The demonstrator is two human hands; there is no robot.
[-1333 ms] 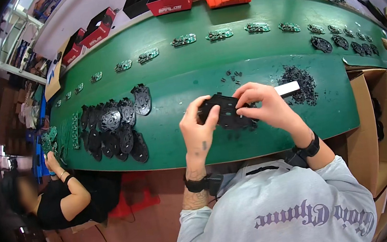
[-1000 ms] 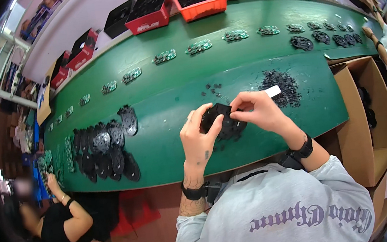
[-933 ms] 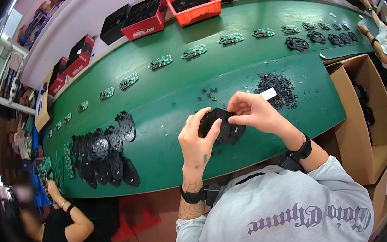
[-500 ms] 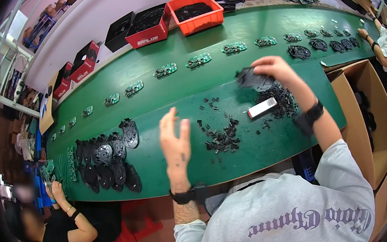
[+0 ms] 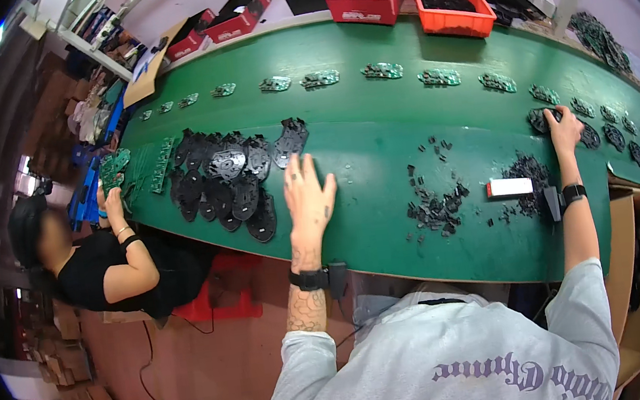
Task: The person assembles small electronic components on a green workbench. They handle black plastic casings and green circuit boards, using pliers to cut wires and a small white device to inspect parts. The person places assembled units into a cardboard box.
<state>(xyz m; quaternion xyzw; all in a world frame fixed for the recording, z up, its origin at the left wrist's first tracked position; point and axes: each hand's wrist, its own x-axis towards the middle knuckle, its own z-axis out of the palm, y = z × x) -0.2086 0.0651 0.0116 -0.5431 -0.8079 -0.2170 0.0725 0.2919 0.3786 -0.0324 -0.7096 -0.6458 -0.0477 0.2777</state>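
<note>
At the right, my right hand [image 5: 566,131] has its fingers closed on the edge of a black plastic shell [image 5: 539,121], at the near end of a row of similar black shells [image 5: 613,137]. My left hand [image 5: 309,199] is open and holds nothing, its fingers stretched forward. Just beyond its fingertips lies a single black shell [image 5: 290,141], beside a pile of overlapping black shells [image 5: 211,193]. Between my hands, small black plastic pieces [image 5: 439,209] are scattered on the green table [image 5: 370,218]. A small white box [image 5: 509,188] lies against a second heap of pieces [image 5: 530,170].
Green circuit boards [image 5: 382,71] stand in a long row across the table. Behind them are an orange bin [image 5: 458,23] and a red box [image 5: 365,12] of black parts. A co-worker [image 5: 124,264] handles boards at the left. A cardboard box [image 5: 629,242] stands at the right.
My right hand has carried the shell rightward to the row of shells. My left hand has reached toward the shell pile. The whole view has swung left.
</note>
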